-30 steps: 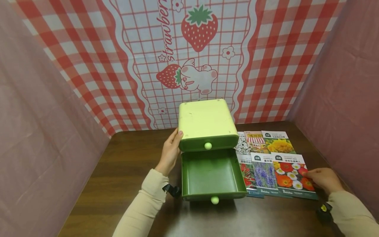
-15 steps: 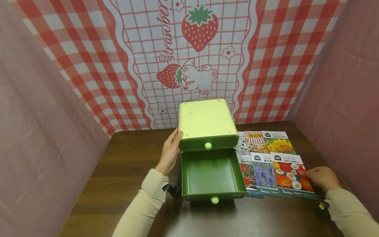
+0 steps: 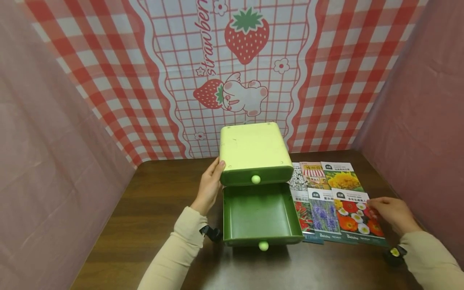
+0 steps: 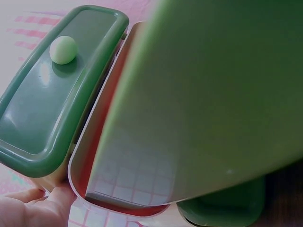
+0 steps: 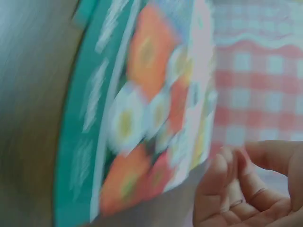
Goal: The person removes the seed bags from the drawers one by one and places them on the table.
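A mini drawer cabinet [image 3: 253, 147] with a pale yellow-green shell stands mid-table. Its lower green drawer [image 3: 259, 213] is pulled out and bare inside; the upper one is closed. My left hand [image 3: 209, 185] rests against the cabinet's left side, thumb at the front corner. In the left wrist view, thumb and fingers touch that side below the upper drawer front [image 4: 52, 99]. Several flower seed packets lie in two rows to the right. My right hand [image 3: 393, 213] is at the right edge of the poppy packet [image 3: 357, 217], fingers loosely bent. Contact there is hard to tell; the right wrist view is blurred.
Beside the poppy packet lie a lavender packet [image 3: 324, 215] and a red-flower packet [image 3: 303, 213], partly overlapped. Behind are a yellow-flower packet [image 3: 342, 179] and others. A strawberry-checked cloth [image 3: 170, 92] hangs at the back, and pink curtains [image 3: 427, 112] flank the wooden table [image 3: 156, 201].
The poppy packet has shifted slightly left. My right hand has followed its edge, then moved up toward the packet's upper right corner. My left hand stays at the cabinet.
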Demonstrator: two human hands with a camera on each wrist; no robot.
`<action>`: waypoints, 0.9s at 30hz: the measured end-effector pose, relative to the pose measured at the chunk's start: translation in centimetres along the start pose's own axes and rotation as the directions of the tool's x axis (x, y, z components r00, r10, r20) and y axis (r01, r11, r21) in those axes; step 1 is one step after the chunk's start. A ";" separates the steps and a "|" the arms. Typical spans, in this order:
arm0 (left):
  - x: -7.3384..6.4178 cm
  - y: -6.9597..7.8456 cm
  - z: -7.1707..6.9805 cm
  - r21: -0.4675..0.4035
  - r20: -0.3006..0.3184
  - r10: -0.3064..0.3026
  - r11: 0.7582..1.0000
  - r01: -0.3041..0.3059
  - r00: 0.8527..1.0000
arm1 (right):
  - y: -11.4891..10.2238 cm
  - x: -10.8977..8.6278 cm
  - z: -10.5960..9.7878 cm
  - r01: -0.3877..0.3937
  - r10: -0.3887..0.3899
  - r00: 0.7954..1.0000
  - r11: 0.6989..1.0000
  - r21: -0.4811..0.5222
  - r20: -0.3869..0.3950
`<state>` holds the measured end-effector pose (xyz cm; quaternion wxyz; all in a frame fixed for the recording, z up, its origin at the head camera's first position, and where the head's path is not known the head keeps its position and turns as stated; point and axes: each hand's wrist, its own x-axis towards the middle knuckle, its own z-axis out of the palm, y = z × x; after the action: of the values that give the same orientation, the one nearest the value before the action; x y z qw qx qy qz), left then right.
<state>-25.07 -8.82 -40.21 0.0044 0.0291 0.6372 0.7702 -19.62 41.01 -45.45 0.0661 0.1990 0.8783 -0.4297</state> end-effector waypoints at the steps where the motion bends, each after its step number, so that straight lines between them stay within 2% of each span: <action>1: 0.0 0.0 0.0 -0.001 0.000 0.000 1.000 0.000 1.000 | -0.7 -0.4 0.2 0.019 -0.019 1.000 1.000 0.023 0.011; 6: 0.0 0.0 0.1 0.003 0.007 0.008 1.000 -0.008 1.000 | -4.7 -3.0 2.3 0.170 -0.180 0.982 0.975 0.145 0.061; 10: -0.1 0.0 0.0 -0.004 0.010 0.008 1.000 -0.008 1.000 | -7.8 -5.5 4.3 0.310 -0.327 0.942 0.936 0.169 0.083; 16: 0.1 -0.1 0.0 -0.004 0.013 0.006 1.000 -0.006 1.000 | -11.3 -9.7 7.3 0.474 -0.507 0.853 0.853 0.218 0.125; 19: 0.1 0.0 -0.1 0.000 0.015 0.008 1.000 -0.008 1.000 | -12.5 -11.5 8.6 0.541 -0.586 0.794 0.804 0.248 0.166; 22: 0.1 0.0 -0.1 0.003 0.015 0.008 1.000 -0.008 1.000 | -13.3 -12.8 9.7 0.576 -0.640 0.734 0.764 0.290 0.229; 27: 0.0 0.0 -0.1 0.002 0.014 0.004 1.000 -0.004 1.000 | -14.1 -14.6 11.3 0.545 -0.644 0.673 0.764 0.346 0.363</action>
<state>-25.07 -8.87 -40.25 0.0072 0.0356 0.6379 0.7693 -12.68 20.19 -38.05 0.1073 -0.2015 0.8025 -0.5513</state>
